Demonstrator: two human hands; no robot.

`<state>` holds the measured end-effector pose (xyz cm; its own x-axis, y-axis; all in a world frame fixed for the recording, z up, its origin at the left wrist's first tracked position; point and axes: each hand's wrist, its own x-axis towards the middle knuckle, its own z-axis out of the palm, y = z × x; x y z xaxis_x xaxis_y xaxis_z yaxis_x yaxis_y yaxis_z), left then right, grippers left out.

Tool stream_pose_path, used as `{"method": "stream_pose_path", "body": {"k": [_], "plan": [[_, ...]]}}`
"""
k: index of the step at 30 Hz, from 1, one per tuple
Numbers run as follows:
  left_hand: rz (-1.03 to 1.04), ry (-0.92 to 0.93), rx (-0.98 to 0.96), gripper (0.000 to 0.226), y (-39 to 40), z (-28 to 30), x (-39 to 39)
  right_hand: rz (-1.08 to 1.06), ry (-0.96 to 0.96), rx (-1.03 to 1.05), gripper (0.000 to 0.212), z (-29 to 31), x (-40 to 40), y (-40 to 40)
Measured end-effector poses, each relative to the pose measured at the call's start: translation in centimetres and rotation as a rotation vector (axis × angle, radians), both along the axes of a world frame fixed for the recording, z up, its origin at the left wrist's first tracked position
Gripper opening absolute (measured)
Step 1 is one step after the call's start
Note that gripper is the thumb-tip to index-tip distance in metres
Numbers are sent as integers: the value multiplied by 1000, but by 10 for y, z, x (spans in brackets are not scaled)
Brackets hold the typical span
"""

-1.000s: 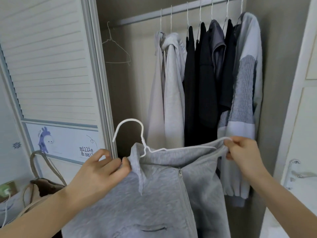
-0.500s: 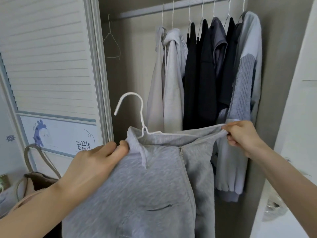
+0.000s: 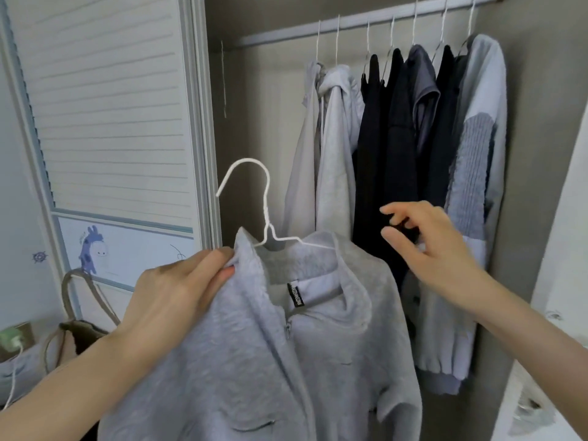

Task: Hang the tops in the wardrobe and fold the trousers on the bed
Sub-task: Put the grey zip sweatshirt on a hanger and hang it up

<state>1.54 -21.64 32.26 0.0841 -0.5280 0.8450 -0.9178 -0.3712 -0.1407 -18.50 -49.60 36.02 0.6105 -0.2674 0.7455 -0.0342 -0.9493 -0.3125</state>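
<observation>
A grey zip-up top [image 3: 254, 361] hangs on a white wire hanger [image 3: 254, 198] in front of the open wardrobe. My left hand [image 3: 178, 294] pinches the top's left collar edge and holds it up. My right hand [image 3: 432, 249] hovers just right of the top's right shoulder with fingers spread and loosely bent, holding nothing. The hanger's hook points up and left, well below the wardrobe rail [image 3: 366, 23].
Several tops hang on the rail: light grey hoodies [image 3: 331, 148], black and dark garments [image 3: 397, 138], a pale blue knit sweater [image 3: 474, 186]. A slatted sliding door [image 3: 105, 106] stands left. A bag with handles [image 3: 79, 319] sits low left. Bare rail shows left of the hoodies.
My right hand has let go of the top's right shoulder and opened. The top now sits on the hanger with its collar open, and the view has tilted up.
</observation>
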Motion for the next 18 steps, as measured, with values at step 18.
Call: {"method": "stream_pose_path", "body": {"k": [18], "plan": [[-53, -94, 4, 25, -19, 17, 12, 370, 233, 450, 58, 4, 19, 15]]}}
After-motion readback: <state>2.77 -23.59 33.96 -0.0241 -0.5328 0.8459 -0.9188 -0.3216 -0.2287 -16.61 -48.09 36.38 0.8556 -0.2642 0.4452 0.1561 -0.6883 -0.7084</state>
